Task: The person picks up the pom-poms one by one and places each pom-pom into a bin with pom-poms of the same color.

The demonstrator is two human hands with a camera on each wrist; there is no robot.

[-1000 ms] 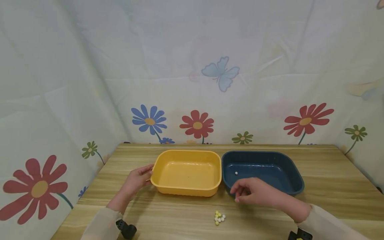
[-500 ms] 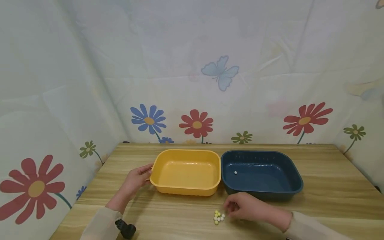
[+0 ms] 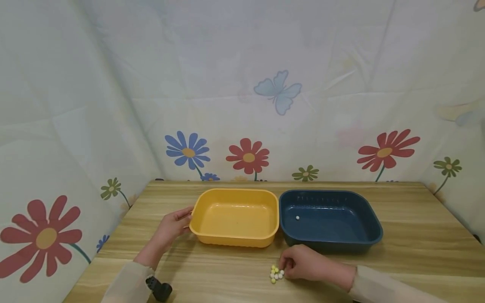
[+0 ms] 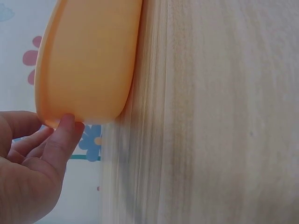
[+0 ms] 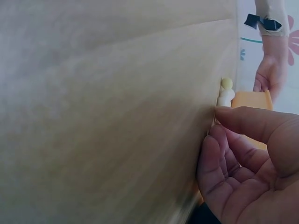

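So the right hand is down on the bench, right at the little pile of yellow and white beads sitting in front of the two trays. Its fingers are curled in narrow with the tips at the edge of the pile. It looks like a pinch closing on a bead, but I honestly can't tell from any view whether one is actually caught between them. The left hand has its thumb and fingertips on the left rim of the yellow tray, just steadying it.

One white bead already lies in the blue tray, and the yellow tray looks empty, so my guess is this is the pick-up step of a colour sort, very early on.

The next move calls for a clean one-bead pinch without scattering the round neighbours, then a lift over a tray rim. The beads are tiny and packed touching each other, so a light touch matters.
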